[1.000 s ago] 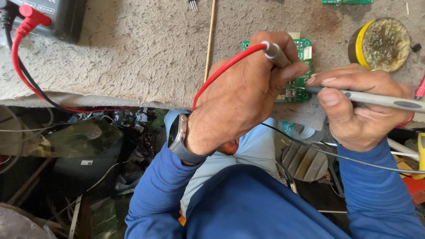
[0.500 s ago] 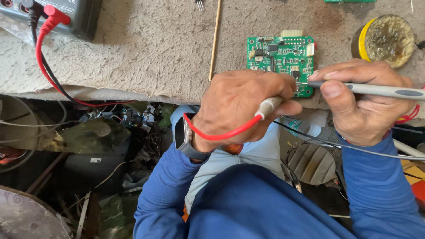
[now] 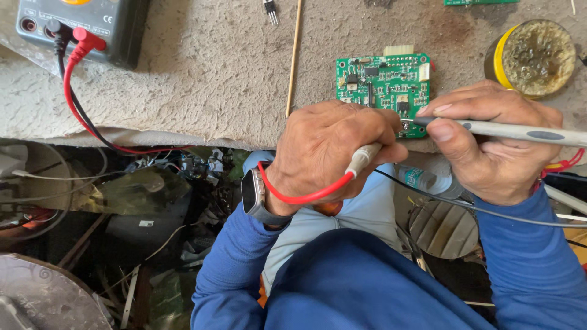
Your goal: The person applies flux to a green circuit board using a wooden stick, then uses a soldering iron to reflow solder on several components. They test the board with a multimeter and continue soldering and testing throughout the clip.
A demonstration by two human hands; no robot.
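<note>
A green circuit board (image 3: 382, 82) lies on the grey felt-covered bench (image 3: 202, 85). My left hand (image 3: 327, 150) rests at the board's near-left corner, closed around a probe (image 3: 364, 157) with a pale handle and a red lead that loops below the fist. My right hand (image 3: 489, 143) grips a grey pen-shaped tool (image 3: 520, 131). Its tip touches the board's lower right edge. A dark watch (image 3: 254, 197) sits on my left wrist.
A dark multimeter (image 3: 85, 24) with red and black leads plugged in sits at the top left. A thin wooden stick (image 3: 295, 55) lies left of the board. A yellow-rimmed tin of paste (image 3: 532, 52) stands at the top right. Cluttered wires and scrap lie under the bench.
My left hand has slid down off the board toward the bench edge, uncovering it; the probe now points back toward me. My right hand keeps the grey tool at the board.
</note>
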